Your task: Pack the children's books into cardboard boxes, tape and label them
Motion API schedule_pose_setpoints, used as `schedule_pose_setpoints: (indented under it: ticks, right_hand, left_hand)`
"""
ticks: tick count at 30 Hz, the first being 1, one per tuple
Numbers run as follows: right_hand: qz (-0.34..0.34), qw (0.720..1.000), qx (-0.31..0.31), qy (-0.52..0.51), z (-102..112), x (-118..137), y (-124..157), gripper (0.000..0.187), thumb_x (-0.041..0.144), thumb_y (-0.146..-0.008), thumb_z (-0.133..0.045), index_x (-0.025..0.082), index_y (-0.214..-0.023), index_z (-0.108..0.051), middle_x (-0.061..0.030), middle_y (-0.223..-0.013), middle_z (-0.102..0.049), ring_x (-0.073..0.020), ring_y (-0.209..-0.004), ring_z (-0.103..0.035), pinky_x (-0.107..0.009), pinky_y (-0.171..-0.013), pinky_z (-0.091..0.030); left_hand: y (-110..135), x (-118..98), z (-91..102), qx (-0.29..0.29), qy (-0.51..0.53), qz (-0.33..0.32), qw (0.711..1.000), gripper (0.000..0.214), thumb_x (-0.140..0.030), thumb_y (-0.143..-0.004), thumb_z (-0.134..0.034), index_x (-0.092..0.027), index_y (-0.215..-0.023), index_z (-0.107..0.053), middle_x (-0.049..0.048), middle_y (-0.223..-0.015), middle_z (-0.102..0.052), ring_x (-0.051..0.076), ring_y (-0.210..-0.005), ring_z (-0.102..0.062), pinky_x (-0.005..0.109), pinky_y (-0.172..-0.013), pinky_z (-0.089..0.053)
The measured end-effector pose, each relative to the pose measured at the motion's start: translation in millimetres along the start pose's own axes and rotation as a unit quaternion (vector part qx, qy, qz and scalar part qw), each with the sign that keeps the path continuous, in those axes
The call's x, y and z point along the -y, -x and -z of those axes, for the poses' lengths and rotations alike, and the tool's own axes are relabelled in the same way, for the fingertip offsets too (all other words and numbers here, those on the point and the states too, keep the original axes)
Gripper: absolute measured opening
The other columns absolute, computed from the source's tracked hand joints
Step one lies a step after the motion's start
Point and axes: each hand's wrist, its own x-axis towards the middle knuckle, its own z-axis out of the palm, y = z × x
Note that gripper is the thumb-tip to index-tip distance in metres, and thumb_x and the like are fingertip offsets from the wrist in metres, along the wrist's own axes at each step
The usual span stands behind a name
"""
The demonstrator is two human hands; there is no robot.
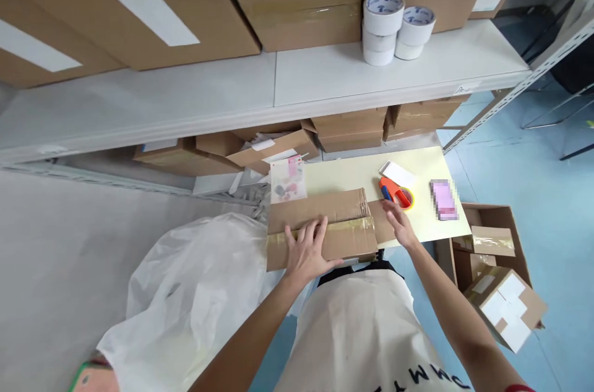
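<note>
A cardboard box (343,209) lies on a small cream table (343,169) in front of my body, a strip of clear tape along its top seam. Spread fingers of my left hand (307,250) press flat on the box top. At the box's right end, a cardboard flap (381,222) sticks out. My right hand (398,224) is at that flap, its fingers extended and holding nothing visible. Just beyond the fingertips rests an orange tape dispenser (394,192) with a roll of tape and a blue part.
A white card (398,173) and a pixelated pink-purple item (444,199) lie on the table; a patterned packet (288,179) touches the box's far side. White plastic sheeting (195,293) is at left. Tape rolls (383,15) stand on the shelf (320,80). An open carton (499,216) holds boxes at right.
</note>
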Motion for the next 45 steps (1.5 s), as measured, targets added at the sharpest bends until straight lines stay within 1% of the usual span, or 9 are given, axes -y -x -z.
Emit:
schedule_pose_setpoints:
  ticks: [3,12,21,26,32,35,38,41,45]
  right_hand:
    - [-0.014,0.98,-0.106,0.165,27.7,-17.4,-17.5,0.055,0.058,-0.088,-0.051,0.018,-0.124,-0.061,-0.0179,-0.125,-0.067,-0.0342,-0.118,-0.062,-0.053,-0.1,-0.048]
    - [-0.163,0.925,-0.019,0.342,14.1,-14.2,-66.7,0.035,0.036,-0.085,-0.061,0.008,-0.105,-0.064,-0.0266,-0.097,-0.07,-0.0404,-0.105,-0.065,-0.054,-0.096,-0.043]
    - [-0.02,0.974,-0.076,0.211,46.0,86.1,-46.4,0.034,0.047,-0.087,-0.034,0.023,-0.071,-0.051,-0.0028,-0.063,-0.054,-0.0198,-0.065,-0.05,-0.031,-0.059,-0.043]
    - [0.018,0.996,0.047,0.079,-3.1,157.2,-32.2,0.058,0.075,-0.082,-0.043,0.025,-0.055,-0.031,0.0039,-0.05,-0.029,-0.0109,-0.05,-0.028,-0.027,-0.045,-0.024]
    - [-0.014,0.967,0.175,0.186,-55.5,163.8,-35.0,0.07,0.087,-0.07,-0.05,0.024,-0.048,-0.029,0.0053,-0.046,-0.026,-0.0086,-0.048,-0.024,-0.027,-0.045,-0.019]
    - [-0.01,0.964,0.181,0.196,-52.7,157.3,-35.7,0.07,0.087,-0.069,-0.051,0.025,-0.048,-0.027,0.0059,-0.046,-0.024,-0.0087,-0.048,-0.023,-0.027,-0.044,-0.019]
    - [-0.008,0.962,0.187,0.198,-47.6,154.9,-34.0,0.07,0.09,-0.068,-0.049,0.025,-0.049,-0.03,0.0059,-0.045,-0.025,-0.0089,-0.047,-0.024,-0.027,-0.044,-0.019]
    - [-0.004,0.963,0.182,0.2,-47.3,154.3,-29.4,0.072,0.093,-0.066,-0.046,0.025,-0.049,-0.033,0.0056,-0.044,-0.027,-0.0089,-0.045,-0.025,-0.026,-0.043,-0.019]
    - [0.006,0.966,0.173,0.194,-49.9,153.9,-22.3,0.072,0.094,-0.064,-0.048,0.024,-0.049,-0.035,0.0049,-0.045,-0.03,-0.0089,-0.046,-0.025,-0.026,-0.044,-0.019]
  left_hand:
    - [-2.6,0.7,-3.0,0.008,-0.01,-0.002,1.0,0.116,-0.078,-0.06,-0.069,-0.011,-0.15,-0.041,0.0281,-0.149,-0.044,0.049,-0.136,-0.04,0.072,-0.113,-0.012]
    - [-4.9,1.1,-7.3,0.042,0.005,-0.007,0.999,0.125,-0.084,-0.061,-0.062,-0.007,-0.155,-0.03,0.0308,-0.158,-0.028,0.049,-0.146,-0.027,0.071,-0.113,-0.014]
    - [-1.3,1.1,-5.9,0.003,0.069,-0.004,0.998,0.075,-0.052,-0.092,-0.049,-0.013,-0.155,-0.033,0.0198,-0.161,-0.032,0.035,-0.149,-0.027,0.06,-0.12,-0.012]
    - [0.3,-5.7,-4.5,-0.023,0.111,0.011,0.994,0.069,-0.048,-0.091,-0.052,-0.015,-0.151,-0.04,0.0187,-0.159,-0.036,0.035,-0.148,-0.03,0.06,-0.121,-0.012]
    - [13.2,-8.4,-5.1,-0.047,0.228,0.024,0.972,0.057,-0.042,-0.09,-0.056,-0.015,-0.14,-0.053,0.0179,-0.153,-0.045,0.034,-0.147,-0.033,0.061,-0.121,-0.012]
    - [12.9,-3.9,0.9,-0.074,0.406,0.05,0.91,0.046,-0.04,-0.094,-0.048,-0.019,-0.134,-0.058,0.0136,-0.149,-0.052,0.03,-0.143,-0.041,0.057,-0.121,-0.019]
    - [2.4,0.8,17.0,-0.074,0.636,0.101,0.761,0.046,-0.048,-0.096,-0.044,-0.019,-0.126,-0.062,0.0137,-0.136,-0.063,0.027,-0.13,-0.056,0.045,-0.112,-0.038]
    - [-11.8,2.8,33.8,0.026,0.783,0.152,0.602,0.046,-0.058,-0.089,-0.056,-0.018,-0.108,-0.068,0.0116,-0.112,-0.074,0.025,-0.105,-0.069,0.037,-0.092,-0.048]
    - [-23.4,2.3,36.9,0.115,0.857,0.178,0.47,0.043,-0.052,-0.065,-0.086,-0.017,-0.08,-0.065,0.0029,-0.08,-0.073,0.018,-0.084,-0.071,0.028,-0.077,-0.045]
